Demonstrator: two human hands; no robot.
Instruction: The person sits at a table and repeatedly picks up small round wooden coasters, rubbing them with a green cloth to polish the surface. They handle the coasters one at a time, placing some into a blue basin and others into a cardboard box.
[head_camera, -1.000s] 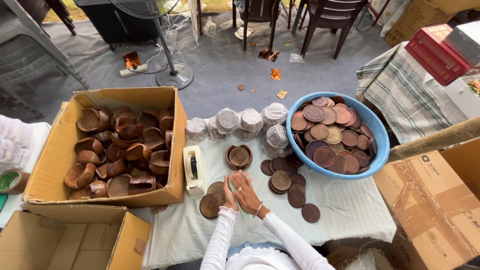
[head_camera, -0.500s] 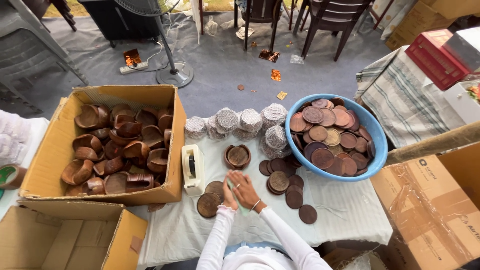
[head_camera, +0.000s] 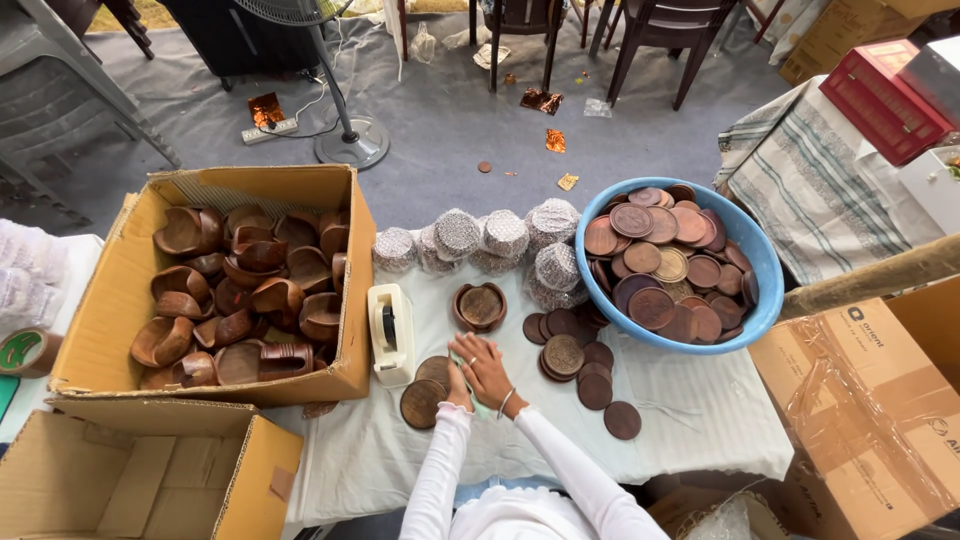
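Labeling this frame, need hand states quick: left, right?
Left hand: mostly hidden beneath the right, grip cannot be told.
Right hand: open, fingers spread flat, pressing on a green cloth.

Grey floor (head_camera: 440, 120), dark chairs (head_camera: 660, 30)

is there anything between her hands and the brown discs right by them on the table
Nothing visible. Both hands, right hand and left hand, rest together on the white cloth, right beside the brown discs. The tape dispenser stands off to their left, not between.
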